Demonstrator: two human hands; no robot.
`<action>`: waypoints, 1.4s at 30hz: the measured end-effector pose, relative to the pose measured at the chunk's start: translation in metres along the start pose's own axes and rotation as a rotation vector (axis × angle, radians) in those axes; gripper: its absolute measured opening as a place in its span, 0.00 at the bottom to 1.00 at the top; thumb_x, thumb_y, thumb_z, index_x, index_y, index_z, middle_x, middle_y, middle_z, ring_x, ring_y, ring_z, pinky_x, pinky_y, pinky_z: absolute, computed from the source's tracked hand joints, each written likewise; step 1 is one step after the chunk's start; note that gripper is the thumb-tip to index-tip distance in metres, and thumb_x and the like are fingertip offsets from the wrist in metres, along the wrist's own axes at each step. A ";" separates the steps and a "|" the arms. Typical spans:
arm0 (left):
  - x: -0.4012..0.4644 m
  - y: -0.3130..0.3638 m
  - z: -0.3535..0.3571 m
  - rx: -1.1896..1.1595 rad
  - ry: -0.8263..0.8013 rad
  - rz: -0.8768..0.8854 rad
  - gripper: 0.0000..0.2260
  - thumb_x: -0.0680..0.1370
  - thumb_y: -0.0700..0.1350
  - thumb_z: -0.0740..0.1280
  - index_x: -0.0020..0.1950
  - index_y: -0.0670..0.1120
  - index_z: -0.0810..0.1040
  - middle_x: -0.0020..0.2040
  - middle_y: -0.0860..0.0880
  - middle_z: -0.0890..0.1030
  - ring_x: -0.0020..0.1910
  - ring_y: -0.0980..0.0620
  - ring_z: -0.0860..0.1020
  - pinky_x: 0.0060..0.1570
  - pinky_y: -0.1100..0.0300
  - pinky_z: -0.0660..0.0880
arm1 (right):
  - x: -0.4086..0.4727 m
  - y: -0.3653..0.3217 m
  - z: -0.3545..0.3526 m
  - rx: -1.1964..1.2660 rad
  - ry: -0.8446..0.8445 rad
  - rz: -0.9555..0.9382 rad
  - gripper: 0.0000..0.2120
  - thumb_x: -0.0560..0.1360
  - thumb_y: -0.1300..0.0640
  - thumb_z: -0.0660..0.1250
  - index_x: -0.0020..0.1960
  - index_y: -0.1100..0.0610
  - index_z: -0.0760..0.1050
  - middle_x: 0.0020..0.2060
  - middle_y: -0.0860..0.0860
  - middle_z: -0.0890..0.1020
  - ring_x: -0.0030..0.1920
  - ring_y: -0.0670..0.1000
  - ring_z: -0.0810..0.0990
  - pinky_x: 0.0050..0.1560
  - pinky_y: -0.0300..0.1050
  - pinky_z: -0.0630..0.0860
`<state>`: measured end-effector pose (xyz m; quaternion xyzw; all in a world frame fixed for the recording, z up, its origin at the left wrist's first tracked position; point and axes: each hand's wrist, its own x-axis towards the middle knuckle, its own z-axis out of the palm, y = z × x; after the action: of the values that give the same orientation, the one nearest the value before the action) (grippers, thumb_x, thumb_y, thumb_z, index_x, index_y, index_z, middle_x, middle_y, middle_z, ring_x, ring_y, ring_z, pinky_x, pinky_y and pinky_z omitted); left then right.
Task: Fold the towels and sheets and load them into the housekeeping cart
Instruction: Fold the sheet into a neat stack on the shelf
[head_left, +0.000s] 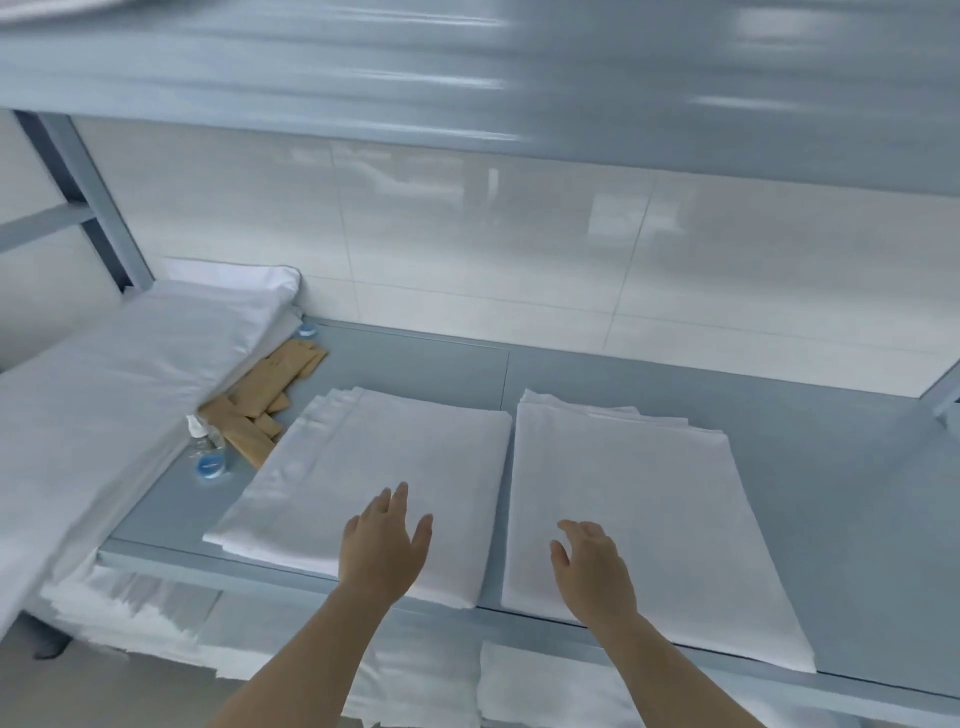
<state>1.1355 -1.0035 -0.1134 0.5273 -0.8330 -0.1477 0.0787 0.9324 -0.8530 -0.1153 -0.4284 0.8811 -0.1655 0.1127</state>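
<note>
Two folded sheets lie side by side on the shelf; our left hand and right hand spread flat, grip released.

Linen storeroom, metal shelving, folded sheets

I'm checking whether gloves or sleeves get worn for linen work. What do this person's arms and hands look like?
Both are bare. The left hand and right hand wear no gloves, and no rings, watch or bracelet show. The forearms are uncovered as far as the frame's lower edge, with no sleeve in view.
</note>
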 end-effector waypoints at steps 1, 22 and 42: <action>0.006 -0.012 -0.002 -0.004 -0.001 0.009 0.28 0.81 0.61 0.51 0.78 0.49 0.55 0.76 0.48 0.64 0.74 0.51 0.63 0.72 0.53 0.62 | 0.002 -0.012 0.006 -0.008 0.001 0.005 0.19 0.82 0.50 0.55 0.71 0.52 0.67 0.66 0.50 0.71 0.63 0.51 0.72 0.60 0.44 0.71; 0.111 -0.192 -0.017 0.111 -0.163 0.061 0.27 0.81 0.59 0.53 0.78 0.54 0.51 0.78 0.43 0.54 0.75 0.41 0.56 0.69 0.47 0.62 | 0.050 -0.155 0.099 -0.070 0.012 0.137 0.25 0.80 0.48 0.58 0.75 0.50 0.60 0.77 0.58 0.51 0.75 0.60 0.54 0.72 0.51 0.58; 0.062 -0.180 0.011 0.185 -0.100 -0.026 0.25 0.80 0.61 0.51 0.76 0.58 0.53 0.73 0.44 0.57 0.61 0.43 0.67 0.58 0.50 0.69 | 0.025 -0.123 0.128 -0.300 -0.148 0.175 0.33 0.71 0.30 0.31 0.74 0.37 0.31 0.77 0.48 0.35 0.76 0.55 0.35 0.75 0.58 0.48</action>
<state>1.2597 -1.1302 -0.1845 0.5351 -0.8391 -0.0971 -0.0139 1.0490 -0.9692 -0.1867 -0.3730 0.9192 0.0103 0.1260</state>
